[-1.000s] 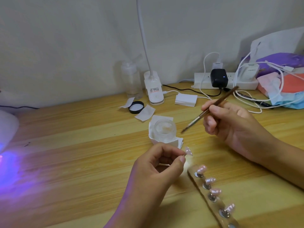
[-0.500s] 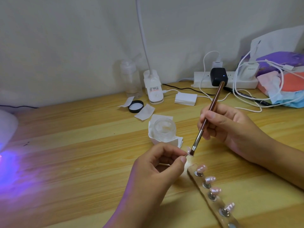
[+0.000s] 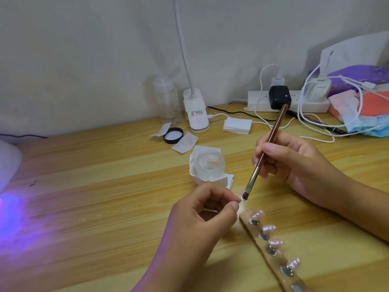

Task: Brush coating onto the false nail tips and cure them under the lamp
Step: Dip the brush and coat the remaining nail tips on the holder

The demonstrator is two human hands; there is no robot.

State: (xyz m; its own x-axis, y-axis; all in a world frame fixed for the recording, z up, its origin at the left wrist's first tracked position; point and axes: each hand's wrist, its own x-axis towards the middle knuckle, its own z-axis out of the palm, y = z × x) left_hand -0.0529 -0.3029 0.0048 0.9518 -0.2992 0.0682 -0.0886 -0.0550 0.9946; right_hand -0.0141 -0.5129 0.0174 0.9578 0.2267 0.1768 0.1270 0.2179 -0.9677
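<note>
Pinching nail tip [image 3: 241, 193] in left hand [image 3: 202, 213] thumb and finger, lifted off table for brush access; gripping brush [image 3: 266, 151] pencil-style in right hand [image 3: 294, 163] for control, bristles touching tip; jar [image 3: 210, 163] just behind for dipping; lamp [image 3: 8, 163] far left.

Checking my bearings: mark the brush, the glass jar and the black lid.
brush [image 3: 277, 123], head view, wooden handle above the hand
glass jar [image 3: 210, 170], head view, front wall
black lid [image 3: 173, 135], head view, white inside
</note>
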